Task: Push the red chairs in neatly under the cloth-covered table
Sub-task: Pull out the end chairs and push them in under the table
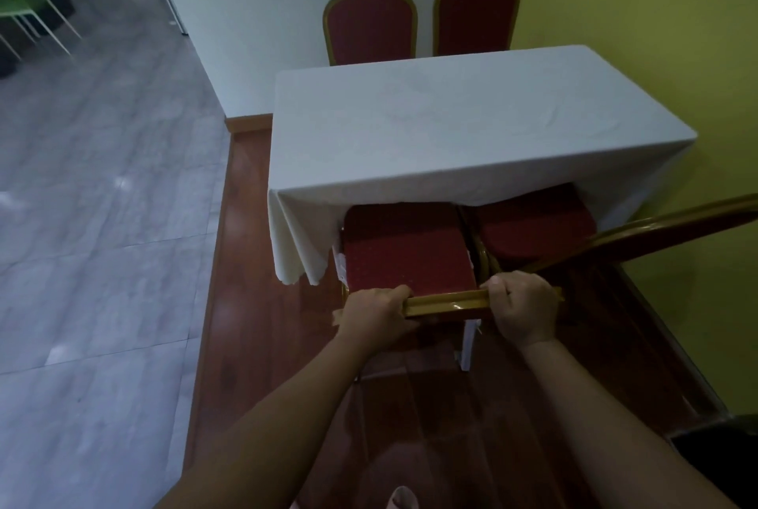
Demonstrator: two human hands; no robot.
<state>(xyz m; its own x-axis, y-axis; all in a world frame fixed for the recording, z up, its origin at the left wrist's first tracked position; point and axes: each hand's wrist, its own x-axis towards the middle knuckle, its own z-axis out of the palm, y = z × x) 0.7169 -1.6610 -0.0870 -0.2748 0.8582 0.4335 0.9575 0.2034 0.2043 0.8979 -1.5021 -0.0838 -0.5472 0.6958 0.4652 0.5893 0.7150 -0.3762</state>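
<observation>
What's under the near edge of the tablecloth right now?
Two red seats poke out from under the white tablecloth: the near chair, held at its gold top rail by left hand and right hand, and a second chair beside it. Table legs are hidden.

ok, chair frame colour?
Gold, glossy, on the chair frame both hands grip; head view.

Tabletop: covered in white cloth, matt, lightly creased, hanging in soft folds at the near corner.
Near chair seat: red woven fabric, matt, fine pale dotted pattern.
Near chair top rail: gold-painted, glossy, looks like metal.
Right chair seat: red fabric, matt.
Far chair backs: red fabric inside gold frames.
Floor by table: reddish wood-look boards, glossy, reflective.
Floor at left: grey stone-look tiles, polished.
Right wall: yellow-green paint, matt.
</observation>
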